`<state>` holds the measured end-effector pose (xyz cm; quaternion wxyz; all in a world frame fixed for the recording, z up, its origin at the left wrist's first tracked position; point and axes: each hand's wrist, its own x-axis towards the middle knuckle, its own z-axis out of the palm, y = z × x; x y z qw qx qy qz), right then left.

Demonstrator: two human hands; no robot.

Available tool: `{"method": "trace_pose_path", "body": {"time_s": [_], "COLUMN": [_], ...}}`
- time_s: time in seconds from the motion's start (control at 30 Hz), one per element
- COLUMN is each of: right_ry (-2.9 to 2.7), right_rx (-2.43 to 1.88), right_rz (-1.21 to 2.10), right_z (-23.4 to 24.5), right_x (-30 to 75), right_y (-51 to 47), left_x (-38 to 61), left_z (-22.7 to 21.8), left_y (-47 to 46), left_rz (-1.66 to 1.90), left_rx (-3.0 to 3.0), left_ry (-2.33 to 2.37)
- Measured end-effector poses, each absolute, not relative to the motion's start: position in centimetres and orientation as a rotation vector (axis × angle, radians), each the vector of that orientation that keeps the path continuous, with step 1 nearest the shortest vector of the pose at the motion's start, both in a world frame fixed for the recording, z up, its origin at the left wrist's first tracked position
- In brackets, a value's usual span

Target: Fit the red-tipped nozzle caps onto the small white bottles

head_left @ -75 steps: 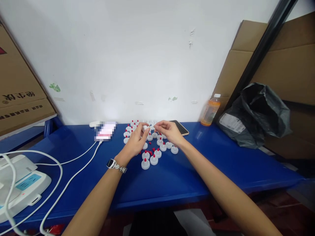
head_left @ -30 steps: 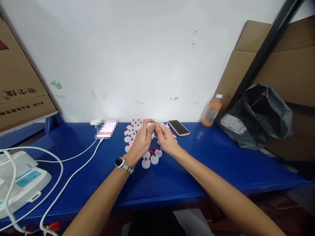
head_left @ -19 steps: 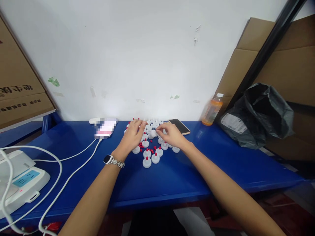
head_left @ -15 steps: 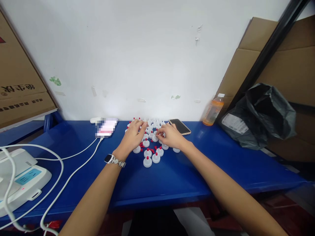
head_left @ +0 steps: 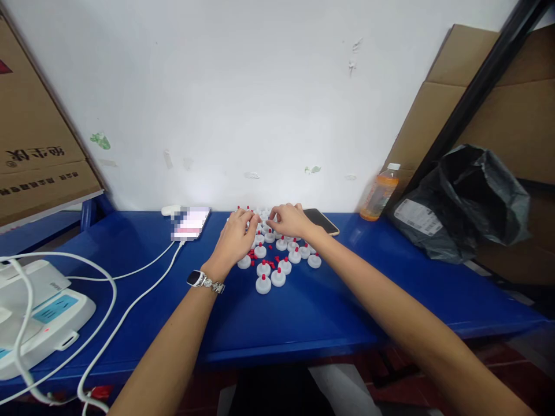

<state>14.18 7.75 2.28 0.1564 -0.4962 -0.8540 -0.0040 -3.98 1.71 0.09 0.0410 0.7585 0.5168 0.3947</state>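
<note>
Head view, centre frame: left hand [head_left: 236, 240] and right hand [head_left: 291, 221] curl over white caps [head_left: 278, 280]; I cannot tell what either grip holds. Most caps carry red tips [head_left: 263, 278]; some lie loose between them.

A single camera on the person's head looks forward and down across the blue counter [head_left: 303, 323] to the white wall [head_left: 260, 86] at its far edge. It sits close: both forearms enter from the near edge, and the left hand [head_left: 236, 240] and right hand [head_left: 291, 220] meet mid-frame. The wide view reaches the cardboard box [head_left: 34, 144] at far left.
</note>
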Motion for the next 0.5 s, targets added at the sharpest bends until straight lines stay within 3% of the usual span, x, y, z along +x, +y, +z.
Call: {"method": "trace_pose_path", "body": {"time_s": [0.27,0.5], "right_ry": [-2.406,-1.852], "right_rx": [-1.391,-0.993], "right_rz": [0.047,0.793], "right_z": [2.8,2.1], "right_x": [12.9,14.8], "right_y": [9.5,4.8], "left_x": [-4.2,-3.4], "left_z": [-0.1,0.0], "left_y": [1.6,0.9], "left_rz": [1.246,1.208], "left_rx": [2.303,2.255], "left_ry": [1.596,1.408]}}
